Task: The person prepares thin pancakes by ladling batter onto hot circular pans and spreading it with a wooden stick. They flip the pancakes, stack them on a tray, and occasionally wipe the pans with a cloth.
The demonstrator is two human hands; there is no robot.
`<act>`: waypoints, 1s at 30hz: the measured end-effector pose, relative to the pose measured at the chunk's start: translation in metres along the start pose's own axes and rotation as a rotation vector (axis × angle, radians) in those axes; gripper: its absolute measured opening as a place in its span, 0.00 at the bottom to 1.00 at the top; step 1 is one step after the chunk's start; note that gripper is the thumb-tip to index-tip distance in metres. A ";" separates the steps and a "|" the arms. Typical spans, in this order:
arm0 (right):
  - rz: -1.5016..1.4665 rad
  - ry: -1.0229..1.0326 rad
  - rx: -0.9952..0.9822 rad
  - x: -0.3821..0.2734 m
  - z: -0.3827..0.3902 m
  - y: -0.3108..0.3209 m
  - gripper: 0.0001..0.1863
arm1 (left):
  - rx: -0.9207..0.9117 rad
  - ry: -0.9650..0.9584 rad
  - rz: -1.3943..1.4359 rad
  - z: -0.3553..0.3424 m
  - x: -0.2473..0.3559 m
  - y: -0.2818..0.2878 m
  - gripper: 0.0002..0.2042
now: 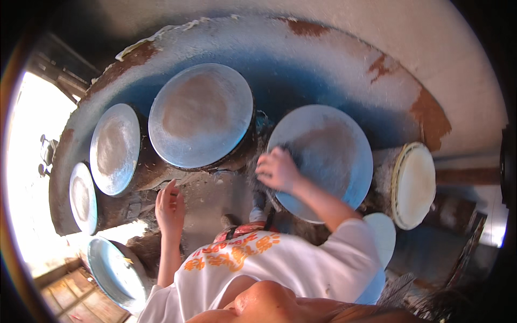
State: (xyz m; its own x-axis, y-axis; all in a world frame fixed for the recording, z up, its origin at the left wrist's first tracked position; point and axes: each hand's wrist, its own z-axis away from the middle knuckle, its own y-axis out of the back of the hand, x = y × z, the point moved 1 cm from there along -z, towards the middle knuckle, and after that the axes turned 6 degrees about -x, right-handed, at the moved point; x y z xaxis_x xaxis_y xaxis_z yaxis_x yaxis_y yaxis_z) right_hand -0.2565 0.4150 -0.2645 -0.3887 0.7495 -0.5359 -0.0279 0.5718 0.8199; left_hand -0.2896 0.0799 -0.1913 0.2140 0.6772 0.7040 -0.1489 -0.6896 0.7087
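Note:
My right hand point(279, 169) is closed over a dark, bristly pad point(293, 153) at the left edge of a large round metal plate point(344, 161). The pad's exact kind is partly hidden by my fingers. The plate looks like a flat griddle, grey with a brownish patch in its upper middle. On the left, my left hand point(170, 209) hangs with nothing in it, fingers loosely apart, below another big round plate point(200, 116) and away from it.
Two more round plates, a middle-sized one point(114, 149) and a narrow-looking one point(83, 198), line the left side. A curved, blue-stained wall point(301, 81) rises behind. At lower left sits a pale blue basin point(110, 274); a cream-topped round container point(414, 185) stands at right.

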 end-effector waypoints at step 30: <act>0.512 -0.590 0.368 0.085 -0.376 -0.057 0.17 | 0.265 0.224 0.213 -0.008 -0.201 0.132 0.17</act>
State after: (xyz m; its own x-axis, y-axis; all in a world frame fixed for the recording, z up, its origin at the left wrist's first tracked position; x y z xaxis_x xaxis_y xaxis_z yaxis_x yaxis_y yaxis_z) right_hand -0.6343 0.3208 -0.2816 0.2730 0.9368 -0.2188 0.3599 0.1114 0.9263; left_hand -0.3602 -0.1450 -0.2393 -0.0152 0.5306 0.8475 0.0936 -0.8431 0.5295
